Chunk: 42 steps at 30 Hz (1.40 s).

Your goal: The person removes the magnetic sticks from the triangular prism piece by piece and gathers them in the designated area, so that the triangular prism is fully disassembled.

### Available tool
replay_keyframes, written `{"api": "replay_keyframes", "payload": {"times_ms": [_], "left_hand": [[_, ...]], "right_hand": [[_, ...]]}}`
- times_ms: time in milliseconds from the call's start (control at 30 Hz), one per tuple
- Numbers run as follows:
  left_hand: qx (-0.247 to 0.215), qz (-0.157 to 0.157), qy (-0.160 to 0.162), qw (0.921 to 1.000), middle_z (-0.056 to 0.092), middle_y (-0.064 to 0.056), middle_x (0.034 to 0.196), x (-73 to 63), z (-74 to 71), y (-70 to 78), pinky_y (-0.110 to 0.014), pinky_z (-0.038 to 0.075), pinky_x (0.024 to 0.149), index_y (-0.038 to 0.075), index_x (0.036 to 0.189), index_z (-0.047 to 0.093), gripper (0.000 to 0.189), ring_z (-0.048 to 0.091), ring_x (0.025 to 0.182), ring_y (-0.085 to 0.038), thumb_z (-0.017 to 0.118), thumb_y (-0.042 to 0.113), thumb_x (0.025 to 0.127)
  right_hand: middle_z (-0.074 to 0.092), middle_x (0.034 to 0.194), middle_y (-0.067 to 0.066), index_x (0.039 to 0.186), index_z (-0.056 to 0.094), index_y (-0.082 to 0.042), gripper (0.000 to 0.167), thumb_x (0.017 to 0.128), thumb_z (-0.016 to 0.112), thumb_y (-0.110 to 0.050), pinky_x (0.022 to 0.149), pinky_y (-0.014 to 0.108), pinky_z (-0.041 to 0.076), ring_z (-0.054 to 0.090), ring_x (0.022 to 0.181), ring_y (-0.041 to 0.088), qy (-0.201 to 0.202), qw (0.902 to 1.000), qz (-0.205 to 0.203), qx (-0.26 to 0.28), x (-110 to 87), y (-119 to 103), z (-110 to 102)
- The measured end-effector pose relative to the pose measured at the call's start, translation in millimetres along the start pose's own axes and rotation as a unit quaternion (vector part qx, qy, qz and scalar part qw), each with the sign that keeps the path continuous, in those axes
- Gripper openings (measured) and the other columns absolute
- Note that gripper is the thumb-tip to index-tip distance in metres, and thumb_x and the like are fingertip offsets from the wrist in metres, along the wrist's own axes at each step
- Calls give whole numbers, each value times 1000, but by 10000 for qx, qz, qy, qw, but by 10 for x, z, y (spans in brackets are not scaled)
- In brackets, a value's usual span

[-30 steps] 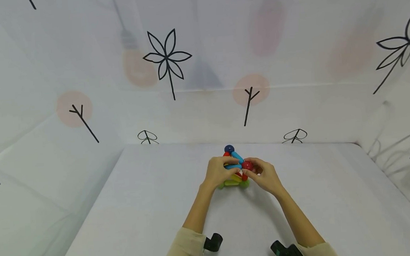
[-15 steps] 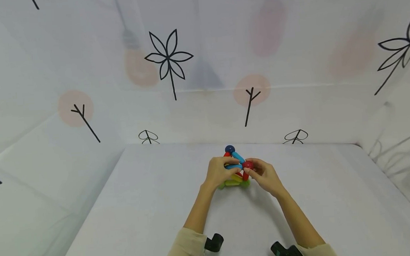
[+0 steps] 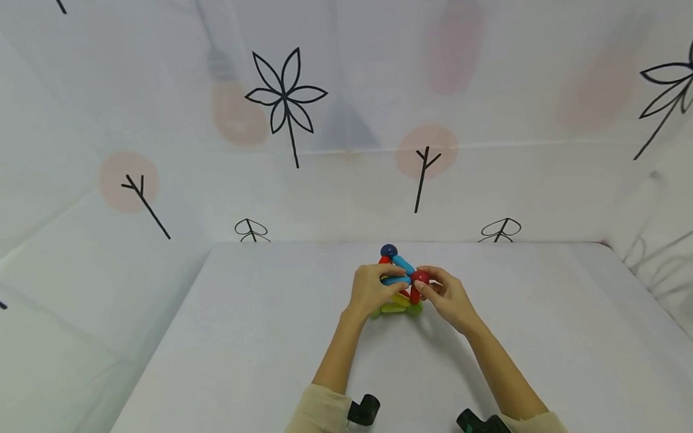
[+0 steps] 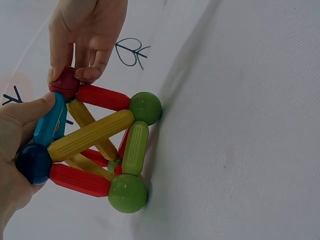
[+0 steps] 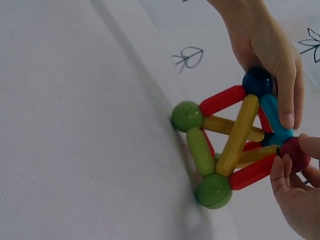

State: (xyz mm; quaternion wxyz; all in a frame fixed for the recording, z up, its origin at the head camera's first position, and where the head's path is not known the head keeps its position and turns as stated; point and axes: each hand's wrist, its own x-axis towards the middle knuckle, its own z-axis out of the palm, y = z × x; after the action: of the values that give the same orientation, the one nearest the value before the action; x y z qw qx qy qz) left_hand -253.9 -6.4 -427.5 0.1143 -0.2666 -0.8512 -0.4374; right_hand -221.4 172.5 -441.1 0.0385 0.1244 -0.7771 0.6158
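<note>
A frame of magnetic rods and balls stands on the table, with green balls and a light green rod at its base. Red rods and yellow rods rise from there to dark blue balls and a red ball. My left hand pinches a light blue rod at the top, its palm beside a dark blue ball in the left wrist view. With thumb and fingertips, my right hand grips the red ball at the right upper corner.
The white table spreads around the frame. Behind it hangs a pale cloth wall printed with flowers and trees. Black wrist cameras sit by both sleeves.
The right thumb has shifted slightly on the red ball. The left hand and the frame stay nearly where they were.
</note>
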Motion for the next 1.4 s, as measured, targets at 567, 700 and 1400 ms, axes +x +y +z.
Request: {"api": "replay_keyframes", "payload": {"times_ms": [567, 700, 1400], "left_hand": [[-1085, -29, 290, 9937, 72, -10, 91, -11, 23, -53, -23, 53, 75, -2, 93, 73, 17, 68, 84, -20, 75, 5, 78], [-1150, -72, 301, 9929, 72, -10, 91, -6, 25, -60, -20, 52, 75, -1, 93, 73, 17, 68, 84, -18, 75, 5, 78], [-1328, -140, 227, 9908, 72, -11, 91, -13, 11, -47, -28, 54, 76, -2, 94, 72, 18, 68, 84, -20, 75, 7, 78]], "right_hand": [[55, 113, 25, 127, 47, 9, 39, 94, 56, -10, 76, 20, 51, 62, 85, 32, -118, 9995, -31, 285, 25, 30, -25], [54, 113, 26, 124, 47, 10, 39, 94, 57, -13, 76, 20, 52, 64, 83, 26, -47, 9991, 37, 426, 48, 68, -21], [56, 107, 29, 117, 51, 16, 33, 88, 60, 3, 64, 17, 51, 59, 79, 38, 413, 9987, -302, 28, -28, -194, 92]]}}
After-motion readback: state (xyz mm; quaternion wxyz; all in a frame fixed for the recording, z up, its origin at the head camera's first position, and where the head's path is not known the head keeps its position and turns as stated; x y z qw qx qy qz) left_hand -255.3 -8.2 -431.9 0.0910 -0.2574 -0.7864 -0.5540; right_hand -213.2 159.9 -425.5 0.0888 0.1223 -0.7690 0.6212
